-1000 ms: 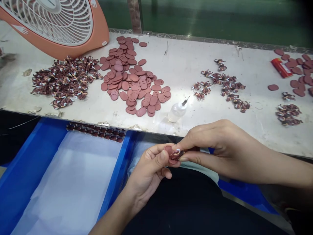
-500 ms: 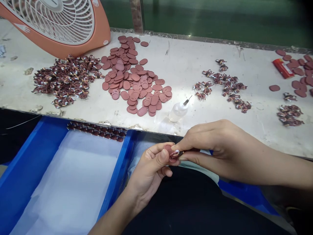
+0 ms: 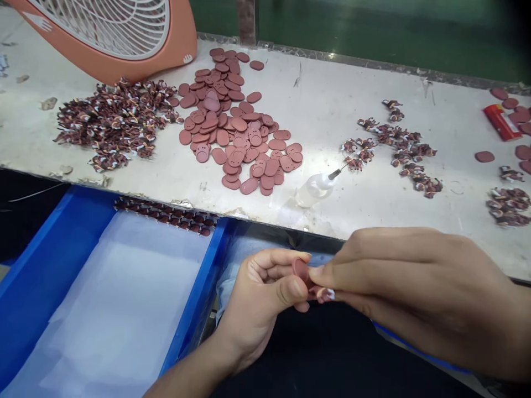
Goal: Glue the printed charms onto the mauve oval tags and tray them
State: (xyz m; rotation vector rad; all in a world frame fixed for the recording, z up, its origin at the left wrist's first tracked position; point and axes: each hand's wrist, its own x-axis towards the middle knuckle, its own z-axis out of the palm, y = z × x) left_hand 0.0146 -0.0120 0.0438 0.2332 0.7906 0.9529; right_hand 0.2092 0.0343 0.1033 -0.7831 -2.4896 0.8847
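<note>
Left hand (image 3: pixel 265 298) stays pinched on the oval disc (image 3: pixel 301 270) — right hand (image 3: pixel 406 282), clamped on the small figure (image 3: pixel 327 293), now presses closer over it.

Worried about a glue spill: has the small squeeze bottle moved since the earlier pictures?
No. The squeeze bottle lies just right of the brown disc pile, as before.

The fan (image 3: pixel 124 66) is orange with a white grille. The discs (image 3: pixel 236 130) are dusty red, the held disc (image 3: pixel 301 270) too. The small pieces (image 3: pixel 112 119) look dark brown flecked with white. The tray (image 3: pixel 50 249) is blue, its liner (image 3: pixel 124 309) white; the tube (image 3: pixel 500 122) red.
</note>
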